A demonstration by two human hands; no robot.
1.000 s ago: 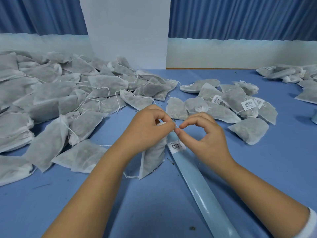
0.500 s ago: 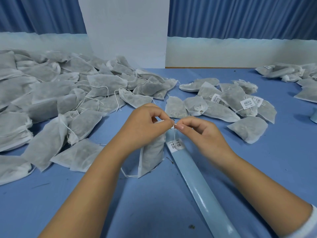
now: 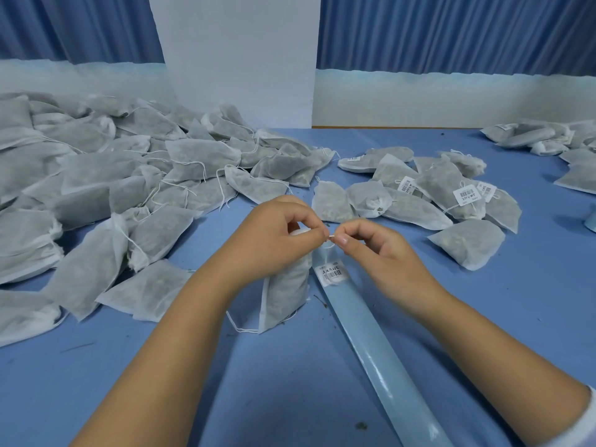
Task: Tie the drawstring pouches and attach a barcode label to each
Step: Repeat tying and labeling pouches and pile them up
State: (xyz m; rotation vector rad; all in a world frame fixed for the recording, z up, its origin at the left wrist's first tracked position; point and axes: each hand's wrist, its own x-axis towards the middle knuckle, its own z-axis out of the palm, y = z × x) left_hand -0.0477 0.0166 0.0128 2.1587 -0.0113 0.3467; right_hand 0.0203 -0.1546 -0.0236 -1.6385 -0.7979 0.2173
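while both hands meet just above the middle of the blue table (image 3: pixel 290 398), the left hand (image 3: pixel 274 240) has its fingers curled over the top of a grey-white pouch (image 3: pixel 287 295), which stands on end below it with its neck hidden under the hand, and its thumb and forefinger pinch the thin white drawstring (image 3: pixel 329 241). the right hand (image 3: pixel 380 253) pinches the same string from the 3 o'clock side, so the fingertips of the two hands nearly touch. a barcode label (image 3: pixel 332 274) hangs just below the pinch, lying over the top end of a pale blue strip (image 3: pixel 387 366) that runs across the table toward 5 o'clock. a loose loop of string trails from the pouch's foot at 7 o'clock. a big heap of unlabelled pouches (image 3: pixel 129 188) fills the table from 9 to 11 o'clock. a smaller group of labelled pouches (image 3: pixel 445 195) lies at 1 to 2 o'clock, and more pouches (image 3: pixel 532 137) sit farther off at 2 o'clock. a white panel (image 3: pixel 235 59) stands at 12 o'clock before blue curtains (image 3: pixel 451 33).
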